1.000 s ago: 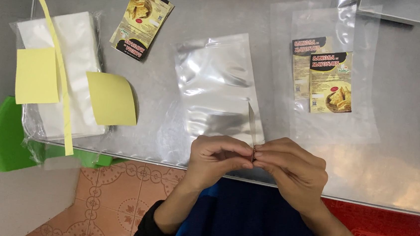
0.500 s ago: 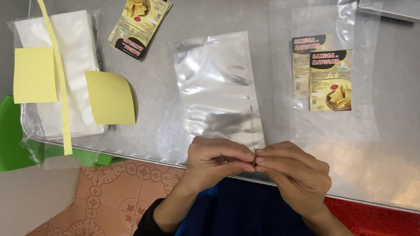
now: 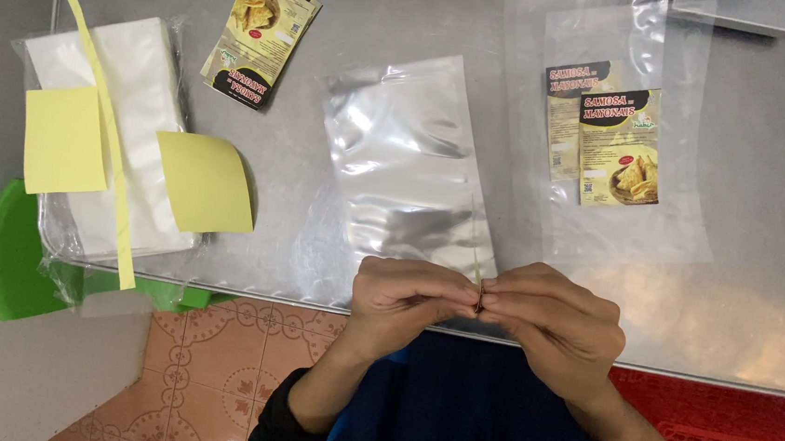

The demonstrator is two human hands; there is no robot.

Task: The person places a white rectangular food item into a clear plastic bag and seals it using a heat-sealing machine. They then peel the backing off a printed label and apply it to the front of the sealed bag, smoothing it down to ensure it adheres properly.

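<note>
Both hands, left hand [image 3: 405,298] and right hand [image 3: 557,319], pinch a thin yellowish strip [image 3: 475,272] between closed fingers at the counter [image 3: 765,231] edge. The silver pouch [image 3: 406,166] looks unlabelled so far, while one clear bag [image 3: 597,232] already holds labels, so lots left, I'd guess.

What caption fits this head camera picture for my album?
Two hands pinch a thin yellow strip over a clear plastic bag on a metal table.

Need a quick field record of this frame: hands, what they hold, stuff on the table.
left hand: fingertips pinched against the right's at table edge
right hand: pinches same thin strip
thin strip: yellowish, edge-on, sticks up from the grip
clear pouch: flat, just beyond hands
label stack: upper left, fanned
labelled pouches: right, overlapped
yellow backing sheets: on white bag pile, left
table: metal
</note>
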